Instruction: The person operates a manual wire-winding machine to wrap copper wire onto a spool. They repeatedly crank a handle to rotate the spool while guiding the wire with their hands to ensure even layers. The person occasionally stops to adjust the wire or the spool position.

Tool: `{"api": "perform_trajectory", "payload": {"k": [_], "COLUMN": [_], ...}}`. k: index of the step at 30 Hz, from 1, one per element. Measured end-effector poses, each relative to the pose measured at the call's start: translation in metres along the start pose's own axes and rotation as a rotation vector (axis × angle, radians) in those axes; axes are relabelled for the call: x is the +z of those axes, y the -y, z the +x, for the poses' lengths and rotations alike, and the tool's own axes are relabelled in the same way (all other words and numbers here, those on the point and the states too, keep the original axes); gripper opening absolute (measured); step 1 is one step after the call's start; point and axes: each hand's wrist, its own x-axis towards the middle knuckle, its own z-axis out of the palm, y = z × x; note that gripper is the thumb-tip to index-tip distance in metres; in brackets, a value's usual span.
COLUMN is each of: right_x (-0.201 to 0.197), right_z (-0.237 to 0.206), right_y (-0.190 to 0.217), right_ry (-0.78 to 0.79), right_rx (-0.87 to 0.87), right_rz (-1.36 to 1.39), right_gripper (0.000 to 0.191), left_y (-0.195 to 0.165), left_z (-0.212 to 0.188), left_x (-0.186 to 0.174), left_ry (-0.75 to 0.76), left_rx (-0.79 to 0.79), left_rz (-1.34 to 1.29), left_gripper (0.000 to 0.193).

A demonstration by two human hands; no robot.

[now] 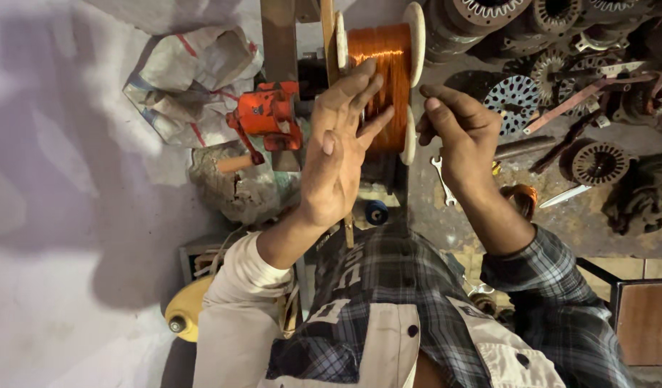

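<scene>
While copper wire sits wound on a pale-flanged spool (388, 79) mounted on a stand, a person's left hand (338, 154) lies spread wide and flat against the coil. Just beside the flange, the right hand (456, 122) is pinched narrow, seemingly on a wire too fine to see. An orange hand winder (267, 115) stands just left; motor stators (596, 162) and a wrench (441, 179) litter the floor.

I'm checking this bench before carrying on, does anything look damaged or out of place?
A spanner lies loose on the gritty floor below the right hand, among scattered motor stators. The copper wire spool by the left hand looks evenly wound.
</scene>
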Motion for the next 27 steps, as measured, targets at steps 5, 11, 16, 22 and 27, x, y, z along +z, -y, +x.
{"api": "perform_trajectory", "payload": {"k": [5,11,16,22,27], "right_x": [0.002,0.001,-0.006,-0.020,-0.029], "right_z": [0.002,-0.001,0.008,0.027,0.037], "right_y": [0.000,0.005,0.013,0.020,0.016], "right_ry": [-0.002,0.016,0.195,0.365,0.444], "right_rx": [-0.008,-0.041,-0.150,-0.134,-0.084], "right_rz": [-0.028,-0.135,-0.413,-0.486,-0.388], "right_gripper": [0.022,0.020,0.018,0.017,0.013], "left_y": [0.002,0.008,0.008,0.008,0.010], "left_z": [0.001,0.000,-0.002,-0.001,0.000], "left_x": [-0.003,-0.007,-0.006,-0.008,-0.011], "left_ry": [0.019,0.048,0.078,0.095,0.108], "left_rx": [-0.010,-0.023,-0.059,-0.077,-0.092], "left_rz": [0.006,-0.023,-0.015,-0.020,-0.025], "left_gripper": [0.064,0.064,0.065,0.067,0.067]}}
